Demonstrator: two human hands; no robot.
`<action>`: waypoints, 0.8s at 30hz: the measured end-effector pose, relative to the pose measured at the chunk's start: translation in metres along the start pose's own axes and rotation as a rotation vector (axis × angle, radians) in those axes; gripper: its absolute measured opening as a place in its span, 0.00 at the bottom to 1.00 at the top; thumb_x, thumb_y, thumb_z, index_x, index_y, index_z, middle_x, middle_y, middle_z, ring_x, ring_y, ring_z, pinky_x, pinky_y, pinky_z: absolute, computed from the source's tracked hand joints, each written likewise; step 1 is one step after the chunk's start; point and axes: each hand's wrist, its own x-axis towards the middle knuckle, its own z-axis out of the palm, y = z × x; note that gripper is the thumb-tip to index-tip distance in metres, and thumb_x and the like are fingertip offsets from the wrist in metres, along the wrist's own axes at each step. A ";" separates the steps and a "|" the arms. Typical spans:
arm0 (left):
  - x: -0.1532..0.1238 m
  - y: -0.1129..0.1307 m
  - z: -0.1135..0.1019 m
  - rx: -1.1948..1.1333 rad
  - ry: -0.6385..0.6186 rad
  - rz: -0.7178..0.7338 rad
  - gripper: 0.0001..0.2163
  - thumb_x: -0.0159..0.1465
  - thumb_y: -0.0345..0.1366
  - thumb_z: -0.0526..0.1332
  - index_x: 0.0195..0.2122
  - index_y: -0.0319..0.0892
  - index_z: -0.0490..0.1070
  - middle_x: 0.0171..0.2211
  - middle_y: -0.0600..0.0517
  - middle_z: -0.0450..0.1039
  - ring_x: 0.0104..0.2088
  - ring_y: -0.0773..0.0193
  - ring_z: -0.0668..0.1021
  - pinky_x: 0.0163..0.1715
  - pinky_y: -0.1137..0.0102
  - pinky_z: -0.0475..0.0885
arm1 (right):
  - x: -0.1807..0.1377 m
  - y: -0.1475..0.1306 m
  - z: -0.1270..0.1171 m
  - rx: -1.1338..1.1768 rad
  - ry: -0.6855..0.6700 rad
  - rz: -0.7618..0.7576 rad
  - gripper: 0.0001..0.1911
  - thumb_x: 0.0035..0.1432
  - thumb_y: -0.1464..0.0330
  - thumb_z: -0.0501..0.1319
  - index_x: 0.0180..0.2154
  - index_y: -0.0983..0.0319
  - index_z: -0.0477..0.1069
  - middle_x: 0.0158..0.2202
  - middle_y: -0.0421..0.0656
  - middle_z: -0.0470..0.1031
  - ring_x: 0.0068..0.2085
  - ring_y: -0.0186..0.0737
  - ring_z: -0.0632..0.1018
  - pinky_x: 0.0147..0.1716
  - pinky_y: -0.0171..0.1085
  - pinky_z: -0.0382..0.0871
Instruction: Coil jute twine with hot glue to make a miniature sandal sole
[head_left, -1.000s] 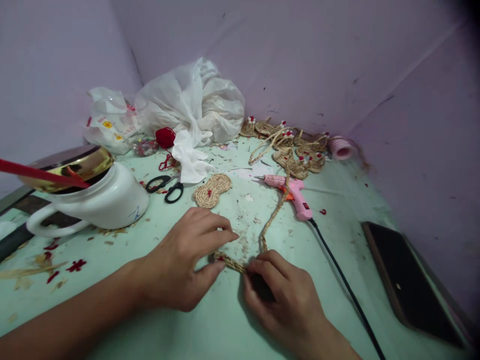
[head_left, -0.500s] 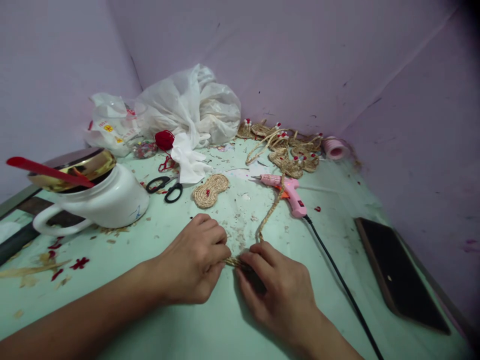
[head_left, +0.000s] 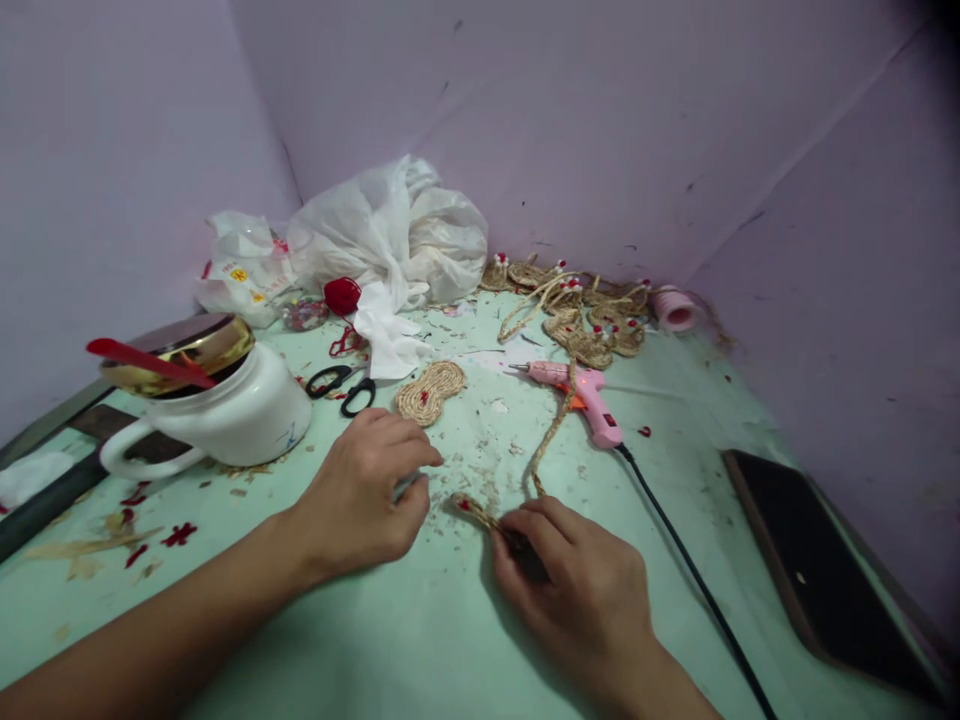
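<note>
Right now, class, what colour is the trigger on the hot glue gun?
The trigger of the hot glue gun is orange, clearest in the head view.

Nearer than the glue gun, the right hand covers much of the braided piece, hiding its full shape and where the rope ends beneath the fingers. The gun's cord and the right forearm run off the bottom edge. Left of the gun, most of the blades of the scissors are hidden under the white cloth; farther left, the edge cuts off a black handle and the left forearm. Beyond the gun, the woven shapes overlap too much to count. Left of these, what fills the cloudy bag is unclear.
</note>
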 end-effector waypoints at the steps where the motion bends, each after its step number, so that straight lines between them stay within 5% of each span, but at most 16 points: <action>1: -0.001 -0.001 0.003 0.026 0.037 -0.038 0.09 0.53 0.25 0.54 0.31 0.39 0.72 0.30 0.48 0.75 0.33 0.59 0.75 0.37 0.59 0.68 | 0.000 0.001 0.000 -0.014 0.015 0.023 0.08 0.54 0.70 0.58 0.26 0.62 0.74 0.21 0.40 0.73 0.21 0.34 0.74 0.21 0.32 0.61; 6: -0.005 -0.008 0.013 0.164 0.151 -0.261 0.10 0.55 0.26 0.54 0.36 0.40 0.72 0.39 0.46 0.73 0.40 0.55 0.74 0.39 0.58 0.71 | 0.006 0.005 -0.001 -0.077 0.051 0.133 0.10 0.55 0.66 0.58 0.25 0.61 0.74 0.20 0.39 0.73 0.20 0.35 0.73 0.20 0.32 0.58; 12: -0.004 -0.023 0.015 0.236 0.127 -0.332 0.14 0.54 0.26 0.56 0.42 0.39 0.68 0.48 0.41 0.69 0.48 0.48 0.71 0.45 0.52 0.69 | 0.039 0.003 0.005 -0.141 0.053 0.194 0.08 0.52 0.65 0.59 0.25 0.59 0.74 0.21 0.39 0.76 0.22 0.37 0.75 0.20 0.34 0.56; 17: -0.002 -0.025 0.013 0.235 -0.034 -0.316 0.16 0.56 0.28 0.55 0.46 0.39 0.69 0.44 0.42 0.71 0.45 0.49 0.72 0.43 0.51 0.68 | 0.074 -0.003 0.028 -0.227 -0.035 0.337 0.07 0.50 0.65 0.62 0.24 0.59 0.75 0.21 0.42 0.77 0.21 0.40 0.74 0.19 0.34 0.48; 24: -0.006 -0.016 0.014 0.162 0.010 -0.260 0.13 0.58 0.26 0.53 0.40 0.41 0.72 0.35 0.47 0.70 0.38 0.55 0.71 0.40 0.55 0.65 | 0.082 -0.001 0.045 -0.245 -0.159 0.483 0.09 0.53 0.63 0.60 0.26 0.58 0.76 0.24 0.41 0.79 0.26 0.42 0.77 0.22 0.35 0.47</action>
